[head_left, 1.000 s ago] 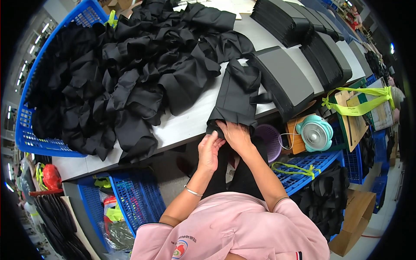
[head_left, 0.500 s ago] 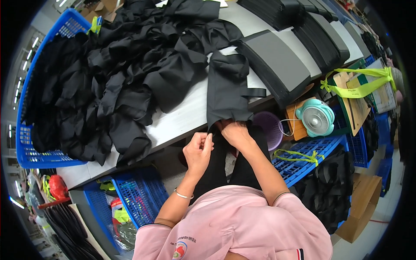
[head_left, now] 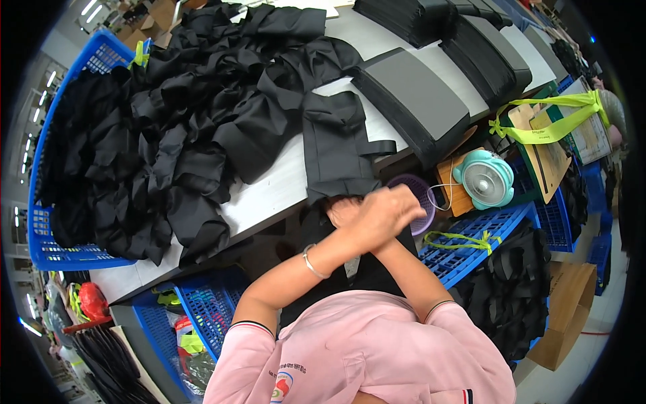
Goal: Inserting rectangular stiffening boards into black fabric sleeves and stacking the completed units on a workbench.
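Note:
A flat black fabric piece (head_left: 336,145), possibly a sewn pouch, lies over the table's near edge, a black strap (head_left: 381,148) sticking out at its right side. My right hand (head_left: 344,213) is closed on its near edge; the fingertips are tucked under the cloth and hidden. With a silver bangle (head_left: 308,259) on the wrist, my left hand (head_left: 387,214) crosses over the right forearm beside a purple basket (head_left: 422,222). Its fingers are curled and slightly blurred, and I cannot make out what is in them.
A heap of black fabric pieces (head_left: 168,128) spills from a blue crate (head_left: 81,259) onto the white table (head_left: 262,192). Stacked grey-topped black panels (head_left: 417,97) stand at the right. A teal fan (head_left: 483,178), a blue crate (head_left: 471,246) and a cardboard box (head_left: 565,310) are further right.
My left hand has swung from left of the fabric's near edge to the right, across my right forearm towards the purple basket. My right hand stays at the cloth edge.

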`<state>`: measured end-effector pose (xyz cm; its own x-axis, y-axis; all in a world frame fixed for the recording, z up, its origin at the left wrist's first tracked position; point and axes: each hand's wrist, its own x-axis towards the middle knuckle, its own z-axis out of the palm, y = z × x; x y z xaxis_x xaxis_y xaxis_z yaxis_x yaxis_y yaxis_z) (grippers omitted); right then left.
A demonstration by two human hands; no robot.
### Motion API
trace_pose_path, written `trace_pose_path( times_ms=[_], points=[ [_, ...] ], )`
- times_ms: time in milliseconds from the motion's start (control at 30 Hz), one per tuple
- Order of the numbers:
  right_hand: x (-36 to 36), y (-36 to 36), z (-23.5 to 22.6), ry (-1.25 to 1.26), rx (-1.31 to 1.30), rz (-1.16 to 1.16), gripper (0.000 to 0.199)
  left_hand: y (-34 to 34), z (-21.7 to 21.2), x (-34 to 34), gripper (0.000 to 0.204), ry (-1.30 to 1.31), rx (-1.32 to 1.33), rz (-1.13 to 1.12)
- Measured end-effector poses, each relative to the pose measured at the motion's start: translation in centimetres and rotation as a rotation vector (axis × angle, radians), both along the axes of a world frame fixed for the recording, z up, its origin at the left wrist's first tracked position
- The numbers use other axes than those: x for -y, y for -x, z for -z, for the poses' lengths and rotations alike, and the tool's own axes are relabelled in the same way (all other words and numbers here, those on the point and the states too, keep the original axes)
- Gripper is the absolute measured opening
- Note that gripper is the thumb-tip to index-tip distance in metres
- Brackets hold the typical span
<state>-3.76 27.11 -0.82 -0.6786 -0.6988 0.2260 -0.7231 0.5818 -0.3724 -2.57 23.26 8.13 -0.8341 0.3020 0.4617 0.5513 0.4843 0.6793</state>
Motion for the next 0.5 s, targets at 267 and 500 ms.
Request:
trace_pose_path(
  times_ms=[267, 500],
  points=[
    [-1.8, -1.9, -1.5, -0.137, 0.329, 0.02, 0.023, 3.2, 3.0, 10.4, 0.032, 0.268, 0.114, -0.075],
    [-1.4, -3.4, -1.3, -0.013, 0.019, 0.079, 0.027, 8.9, 6.1, 10.9, 0.032, 0.451, -0.131, -0.315]
  ],
)
